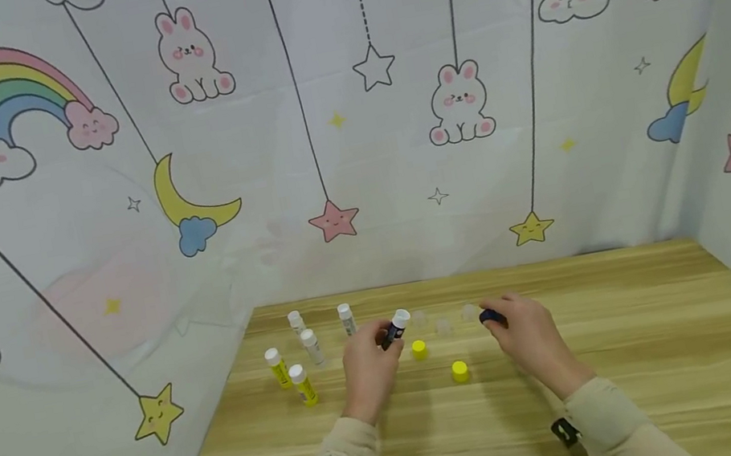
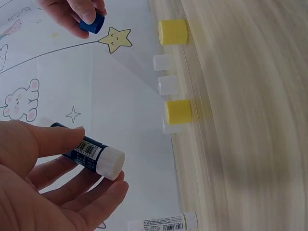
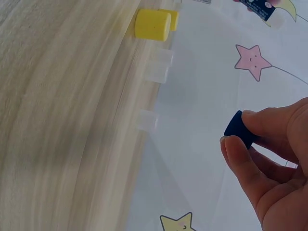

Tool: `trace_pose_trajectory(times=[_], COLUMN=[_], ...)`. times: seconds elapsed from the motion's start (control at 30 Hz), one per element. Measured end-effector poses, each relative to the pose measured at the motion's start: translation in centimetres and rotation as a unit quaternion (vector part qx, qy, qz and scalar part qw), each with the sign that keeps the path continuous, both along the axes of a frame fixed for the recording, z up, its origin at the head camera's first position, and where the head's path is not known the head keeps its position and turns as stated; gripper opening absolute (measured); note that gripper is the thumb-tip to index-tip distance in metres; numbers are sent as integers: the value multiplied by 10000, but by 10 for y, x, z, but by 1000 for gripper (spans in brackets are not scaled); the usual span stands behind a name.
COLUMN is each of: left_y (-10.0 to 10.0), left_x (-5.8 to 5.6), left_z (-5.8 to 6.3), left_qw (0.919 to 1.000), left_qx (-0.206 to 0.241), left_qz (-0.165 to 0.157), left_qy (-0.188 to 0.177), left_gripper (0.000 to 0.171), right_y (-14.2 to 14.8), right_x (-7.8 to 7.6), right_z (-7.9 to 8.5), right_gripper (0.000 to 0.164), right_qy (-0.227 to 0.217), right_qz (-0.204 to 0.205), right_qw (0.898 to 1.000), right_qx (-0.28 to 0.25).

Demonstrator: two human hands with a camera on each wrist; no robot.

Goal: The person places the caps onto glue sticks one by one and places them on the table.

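My left hand (image 1: 369, 364) holds a dark blue glue stick (image 2: 88, 153) with a barcode label, tilted above the table, its white end (image 2: 110, 162) pointing away from the palm. Between thumb and fingertips my right hand (image 1: 529, 333) pinches a dark blue cap (image 3: 239, 129), held apart from the glue stick. On the table between the hands stand two yellow caps (image 1: 460, 372) and several translucent caps (image 1: 443, 327). Left of the left hand, upright glue sticks stand in a group: two yellow ones (image 1: 303, 386) and several white ones (image 1: 312, 347).
The wooden table (image 1: 685, 335) reaches back to a white curtain (image 1: 387, 142) printed with rainbows, rabbits and stars. More curtain hangs along the left and right sides. Dark straps show at both wrists.
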State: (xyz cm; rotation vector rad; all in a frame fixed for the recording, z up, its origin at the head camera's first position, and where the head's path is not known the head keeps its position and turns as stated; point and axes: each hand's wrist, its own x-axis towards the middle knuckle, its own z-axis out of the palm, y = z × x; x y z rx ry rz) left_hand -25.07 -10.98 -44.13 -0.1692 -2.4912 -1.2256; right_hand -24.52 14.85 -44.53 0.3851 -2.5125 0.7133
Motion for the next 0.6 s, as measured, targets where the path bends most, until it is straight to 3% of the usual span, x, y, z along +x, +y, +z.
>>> trace_pose_trajectory(times=[0.23,0.6], left_y=[8,16], left_x=[-1,2], left_z=[-2,-2], left_qw=[9989,9971], left_qx=[-362,-537], left_qz=[-29,-111], left_qy=[303,526], left_gripper=[26,28], right_y=[3,1], right_x=[2,2], right_z=[0,6], right_gripper=[31,29], right_qy=[1,57], right_qz=[12,-10], right_qw=[9998,9993], right_qx=[-207,-358])
